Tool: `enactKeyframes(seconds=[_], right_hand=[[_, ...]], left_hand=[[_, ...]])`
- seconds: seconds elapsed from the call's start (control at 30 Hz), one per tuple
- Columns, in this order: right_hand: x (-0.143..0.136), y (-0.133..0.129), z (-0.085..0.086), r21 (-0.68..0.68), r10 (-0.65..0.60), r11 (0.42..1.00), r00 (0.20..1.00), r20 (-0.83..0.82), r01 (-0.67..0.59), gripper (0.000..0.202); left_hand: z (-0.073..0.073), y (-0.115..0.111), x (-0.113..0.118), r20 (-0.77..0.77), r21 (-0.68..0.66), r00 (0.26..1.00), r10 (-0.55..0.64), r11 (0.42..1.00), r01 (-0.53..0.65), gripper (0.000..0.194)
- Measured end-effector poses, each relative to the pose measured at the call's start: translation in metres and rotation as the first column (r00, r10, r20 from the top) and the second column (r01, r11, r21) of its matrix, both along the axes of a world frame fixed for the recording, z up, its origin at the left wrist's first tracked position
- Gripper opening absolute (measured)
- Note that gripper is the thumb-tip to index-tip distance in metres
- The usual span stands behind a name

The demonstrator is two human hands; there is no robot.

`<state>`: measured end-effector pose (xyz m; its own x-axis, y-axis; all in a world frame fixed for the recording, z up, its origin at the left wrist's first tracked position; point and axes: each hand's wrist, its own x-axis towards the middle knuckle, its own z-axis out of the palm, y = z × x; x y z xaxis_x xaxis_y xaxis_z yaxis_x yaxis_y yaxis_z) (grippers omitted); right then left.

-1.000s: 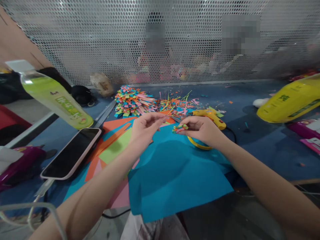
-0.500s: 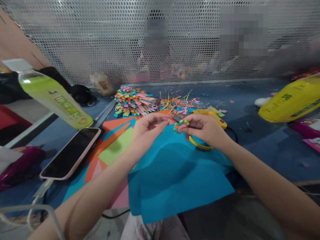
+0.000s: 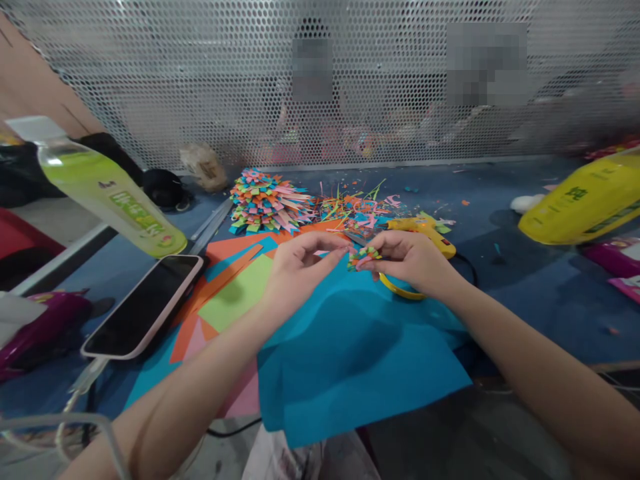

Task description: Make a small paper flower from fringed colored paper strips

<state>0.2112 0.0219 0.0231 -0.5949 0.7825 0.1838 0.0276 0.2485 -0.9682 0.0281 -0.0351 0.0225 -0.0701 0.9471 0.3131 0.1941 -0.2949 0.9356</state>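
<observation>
Between the fingertips of my right hand point(image 3: 413, 259) is a small fringed paper flower point(image 3: 364, 258) in green, orange, blue and pink. My left hand point(image 3: 303, 263) is closed in a pinch just left of it, its fingertips close to the flower's edge. A bit of pink paper strip shows at those fingertips, mostly hidden. Below both hands lies a large blue paper sheet point(image 3: 360, 373). Scissors with yellow handles point(image 3: 400, 288) rest partly under my right hand. A yellow glue gun point(image 3: 425, 227) lies just behind that hand.
A pile of fringed paper pieces point(image 3: 270, 203) and loose paper scraps point(image 3: 357, 207) lie behind my hands. On the left are coloured sheets point(image 3: 237, 290), a phone point(image 3: 143, 307) on a cable and a green drink bottle point(image 3: 110, 193). A yellow bottle point(image 3: 580, 200) stands right; perforated metal point(image 3: 225, 80) rises behind.
My left fingertips have moved slightly right and down, closer to the flower. The flower has turned in my right fingers and now looks flatter.
</observation>
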Motion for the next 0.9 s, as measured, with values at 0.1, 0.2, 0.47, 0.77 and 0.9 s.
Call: enactKeyframes(seconds=[0.1,0.2,0.47,0.77,0.9], right_hand=[[0.0003,0.0007,-0.0007,0.003,0.005,1.0,1.0,0.01,-0.006,0.026],[0.0005,0.0008,-0.0008,0.01,0.021,1.0,1.0,0.0,-0.021,0.025],[0.0017,0.0001,-0.0009,0.014,0.005,1.0,1.0,0.012,-0.005,0.026],[0.0023,0.0007,-0.0024,0.102,-0.004,0.995,1.0,-0.005,0.004,0.024],[0.003,0.0002,-0.0017,0.112,0.026,0.993,0.998,-0.053,-0.02,0.021]], left_hand=[[-0.0006,-0.0003,-0.0006,-0.041,0.023,0.999,-0.002,1.0,0.003,0.014],[-0.0012,-0.0005,-0.0011,-0.071,0.028,0.997,-0.006,1.0,0.007,0.013],[-0.0006,-0.0008,-0.0022,-0.135,0.037,0.991,-0.007,0.999,0.012,0.016],[-0.001,-0.0006,-0.003,-0.147,0.106,0.985,-0.089,0.989,0.105,0.015],[0.0003,-0.0022,-0.0031,-0.156,0.19,0.98,-0.122,0.97,0.151,0.021]])
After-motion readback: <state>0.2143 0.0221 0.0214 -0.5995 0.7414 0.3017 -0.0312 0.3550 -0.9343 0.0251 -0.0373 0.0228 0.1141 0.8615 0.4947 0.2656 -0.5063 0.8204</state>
